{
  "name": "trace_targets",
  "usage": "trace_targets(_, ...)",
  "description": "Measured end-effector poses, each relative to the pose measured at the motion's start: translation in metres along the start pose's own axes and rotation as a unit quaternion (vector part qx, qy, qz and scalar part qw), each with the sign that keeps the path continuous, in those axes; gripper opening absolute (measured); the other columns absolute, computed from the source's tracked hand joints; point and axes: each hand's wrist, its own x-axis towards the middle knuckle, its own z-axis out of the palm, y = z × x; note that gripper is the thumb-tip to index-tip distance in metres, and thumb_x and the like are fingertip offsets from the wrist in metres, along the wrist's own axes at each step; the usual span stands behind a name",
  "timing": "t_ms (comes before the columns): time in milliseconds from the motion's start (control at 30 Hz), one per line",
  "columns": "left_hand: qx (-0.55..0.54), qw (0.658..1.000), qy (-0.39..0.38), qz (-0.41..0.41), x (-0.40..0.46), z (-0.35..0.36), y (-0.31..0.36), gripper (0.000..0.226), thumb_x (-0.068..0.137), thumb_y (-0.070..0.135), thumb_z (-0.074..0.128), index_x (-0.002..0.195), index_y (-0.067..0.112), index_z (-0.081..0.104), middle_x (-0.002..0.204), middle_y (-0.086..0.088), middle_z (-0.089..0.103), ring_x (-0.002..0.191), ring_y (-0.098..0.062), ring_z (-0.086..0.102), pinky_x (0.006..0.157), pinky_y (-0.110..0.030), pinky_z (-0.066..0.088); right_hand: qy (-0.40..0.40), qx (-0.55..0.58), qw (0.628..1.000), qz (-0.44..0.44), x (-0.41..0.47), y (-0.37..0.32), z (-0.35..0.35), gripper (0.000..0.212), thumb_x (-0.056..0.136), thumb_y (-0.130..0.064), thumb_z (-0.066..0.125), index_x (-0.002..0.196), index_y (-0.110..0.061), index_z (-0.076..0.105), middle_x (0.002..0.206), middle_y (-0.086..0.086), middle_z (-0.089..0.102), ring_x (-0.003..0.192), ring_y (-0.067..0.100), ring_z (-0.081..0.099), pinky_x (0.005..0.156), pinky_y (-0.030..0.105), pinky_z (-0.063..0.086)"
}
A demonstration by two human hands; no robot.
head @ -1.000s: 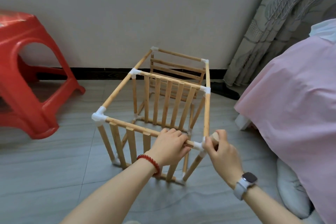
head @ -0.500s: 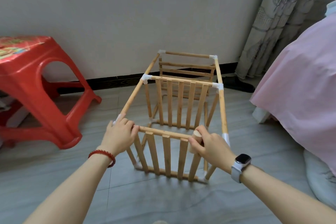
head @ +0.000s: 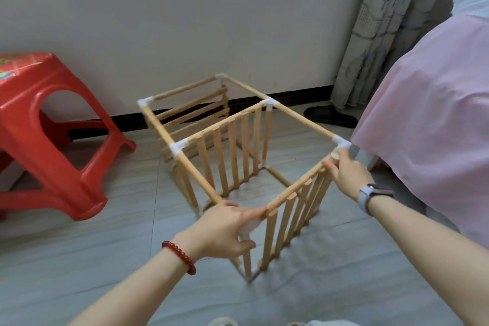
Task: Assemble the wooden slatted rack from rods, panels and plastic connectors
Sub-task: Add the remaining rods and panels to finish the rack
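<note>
Hands gripping rack [head: 238,156] top, left hand [head: 225,230], right hand [head: 346,174], red stool [head: 53,124] left, pink bedcover [head: 428,114] right

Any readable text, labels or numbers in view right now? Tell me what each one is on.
No text can be read.
Stool: a colourful print on its top at the left edge, too blurred and cut off to read.
Watch: face turned away, nothing legible.
Rack, connectors: no markings visible.
</note>
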Motion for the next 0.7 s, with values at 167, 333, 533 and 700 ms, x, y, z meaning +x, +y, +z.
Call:
trace_targets(167, 0.012, 0.999, -0.013, 0.031, 0.03, 0.006, 0.023, 0.076, 0.081, 0.056, 0.058, 0.145, 0.029, 0.028, 0.106, 0.004, 0.067, 0.089, -0.016, 0.062, 0.071, -0.029, 0.048, 0.012, 0.05, 0.999, 0.002, 0.019, 0.006, -0.013, 0.022, 0.098, -0.04, 0.038, 0.101, -0.019, 0.035, 0.078, 0.003, 0.058, 0.063, 0.019, 0.054, 0.049, 0.03, 0.032)
trace_targets(333, -0.017, 0.998, 0.054, -0.025, 0.092, 0.031, 0.066, 0.078, 0.078, 0.062, 0.056, 0.143, 0.026, 0.032, 0.108, 0.0, 0.063, 0.091, -0.022, 0.061, 0.066, -0.034, 0.045, 0.072, 0.082, 0.993, -0.052, -0.007, 0.007, -0.037, 0.024, 0.093, -0.043, 0.046, 0.095, -0.019, 0.041, 0.09, 0.005, 0.057, 0.078, 0.026, 0.052, 0.065, 0.037, 0.042)
trace_targets(533, -0.15, 0.987, 0.061, -0.023, 0.162, 0.028, 0.097, 0.051, 0.086, 0.045, 0.06, 0.125, 0.015, 0.049, 0.105, -0.007, 0.056, 0.096, -0.024, 0.055, 0.073, -0.029, 0.038, 0.077, 0.09, 0.991, -0.067, -0.035, 0.017, -0.084, 0.023, 0.089, -0.044, 0.053, 0.087, -0.024, 0.042, 0.076, -0.006, 0.058, 0.077, 0.024, 0.057, 0.063, 0.034, 0.043)
trace_targets(700, 0.016, 0.991, 0.129, -0.044, 0.147, 0.04, 0.071, 0.037, 0.097, 0.048, 0.029, 0.109, 0.026, 0.055, 0.105, 0.006, 0.057, 0.1, -0.017, 0.051, 0.088, -0.033, 0.028, 0.272, 0.181, 0.936, -0.133, -0.047, 0.0, -0.111, 0.027, 0.089, -0.051, 0.04, 0.093, -0.024, 0.035, 0.072, -0.019, 0.057, 0.065, 0.006, 0.055, 0.053, 0.028, 0.044)
